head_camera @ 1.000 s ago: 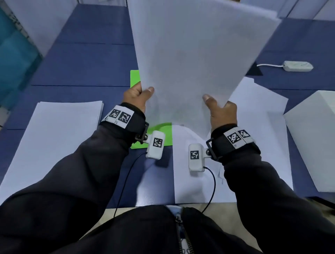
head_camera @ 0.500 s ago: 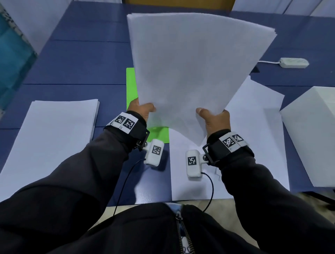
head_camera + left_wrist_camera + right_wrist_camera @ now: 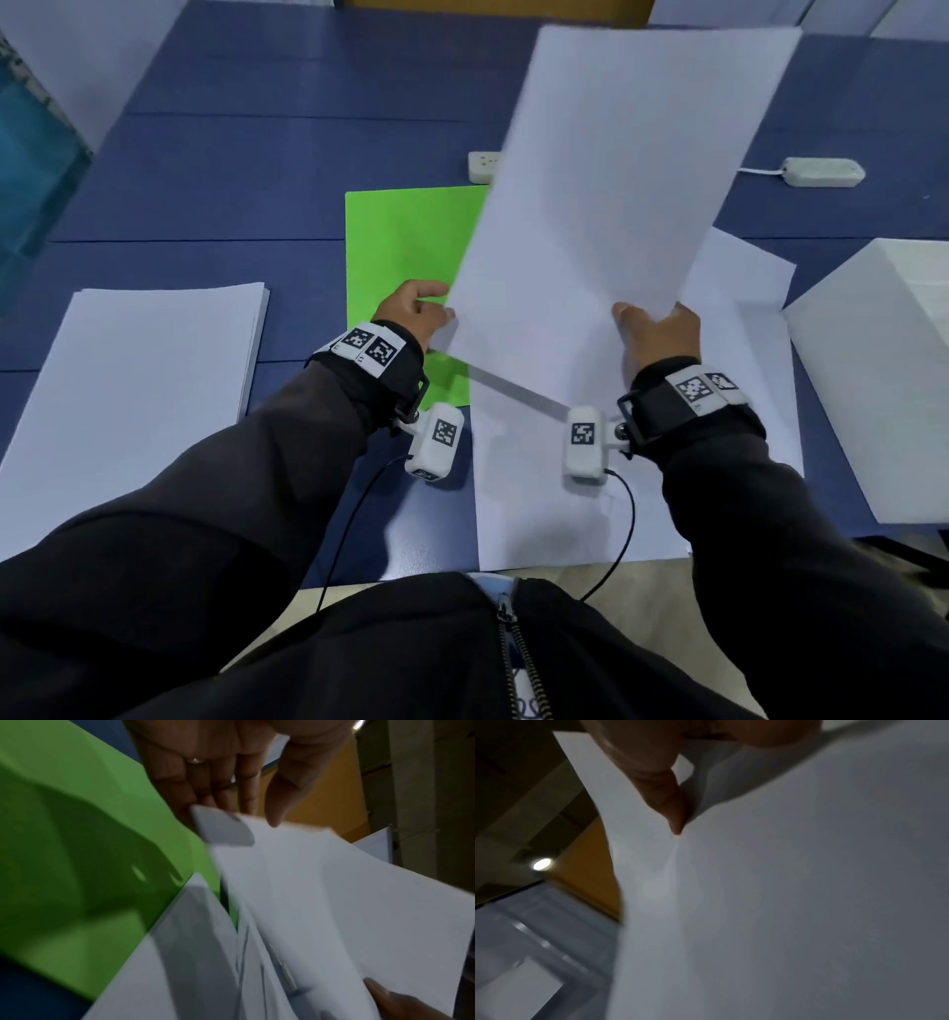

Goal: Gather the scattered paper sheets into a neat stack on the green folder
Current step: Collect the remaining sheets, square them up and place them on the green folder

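Both hands hold a bundle of white paper sheets [image 3: 616, 195] upright above the blue table, its top leaning right. My left hand [image 3: 431, 308] pinches its lower left corner, thumb on top and fingers behind [image 3: 244, 815]. My right hand [image 3: 647, 318] pinches the lower right part, with the thumb [image 3: 675, 817] pressed on the front of the sheets [image 3: 782, 902]. The green folder [image 3: 405, 241] lies flat under and left of the bundle, its right part hidden. It fills the left of the left wrist view [image 3: 77, 862]. More loose sheets [image 3: 729, 437] lie on the table under my right arm.
A separate thick stack of white paper [image 3: 128, 390] lies at the left. A white box [image 3: 883, 360] stands at the right edge. Two white power strips [image 3: 482, 167] [image 3: 821, 172] lie beyond the folder. The table's front edge is by my body.
The held bundle has swung right and come lower, uncovering most of the green folder. My left hand has slid from the bundle's left edge to its lower left corner.
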A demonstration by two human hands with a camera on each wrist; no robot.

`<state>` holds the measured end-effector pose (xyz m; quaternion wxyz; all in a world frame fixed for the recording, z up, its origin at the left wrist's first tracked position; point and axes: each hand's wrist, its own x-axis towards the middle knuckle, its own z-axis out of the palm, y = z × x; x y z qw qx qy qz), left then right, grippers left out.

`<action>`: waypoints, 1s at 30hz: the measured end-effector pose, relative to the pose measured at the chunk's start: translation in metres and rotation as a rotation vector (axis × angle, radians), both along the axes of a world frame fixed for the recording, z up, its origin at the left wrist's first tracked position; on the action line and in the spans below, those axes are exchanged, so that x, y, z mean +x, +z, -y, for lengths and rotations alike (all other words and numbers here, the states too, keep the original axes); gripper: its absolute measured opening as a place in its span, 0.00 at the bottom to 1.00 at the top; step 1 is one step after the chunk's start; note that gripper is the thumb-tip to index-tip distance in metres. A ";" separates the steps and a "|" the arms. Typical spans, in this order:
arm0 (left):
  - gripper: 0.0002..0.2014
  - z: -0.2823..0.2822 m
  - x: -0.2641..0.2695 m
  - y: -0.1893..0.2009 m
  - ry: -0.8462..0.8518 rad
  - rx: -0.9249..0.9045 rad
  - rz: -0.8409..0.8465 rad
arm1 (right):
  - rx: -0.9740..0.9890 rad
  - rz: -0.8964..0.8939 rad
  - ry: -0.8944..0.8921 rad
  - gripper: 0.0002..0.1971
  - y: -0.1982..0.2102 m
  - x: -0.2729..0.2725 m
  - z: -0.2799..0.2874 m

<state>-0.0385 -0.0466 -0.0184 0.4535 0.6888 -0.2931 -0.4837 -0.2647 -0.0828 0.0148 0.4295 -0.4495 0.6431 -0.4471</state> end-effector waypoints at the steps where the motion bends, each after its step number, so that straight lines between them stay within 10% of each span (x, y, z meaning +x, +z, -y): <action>1: 0.15 -0.001 -0.003 0.000 -0.006 0.033 -0.016 | 0.025 -0.037 -0.008 0.09 0.000 -0.011 0.001; 11: 0.25 0.002 -0.031 -0.028 -0.124 0.225 0.070 | 0.432 -0.291 0.120 0.09 -0.029 -0.063 -0.029; 30: 0.35 0.032 -0.038 -0.047 -0.224 0.297 0.340 | 0.587 -0.479 0.207 0.21 -0.035 -0.053 -0.038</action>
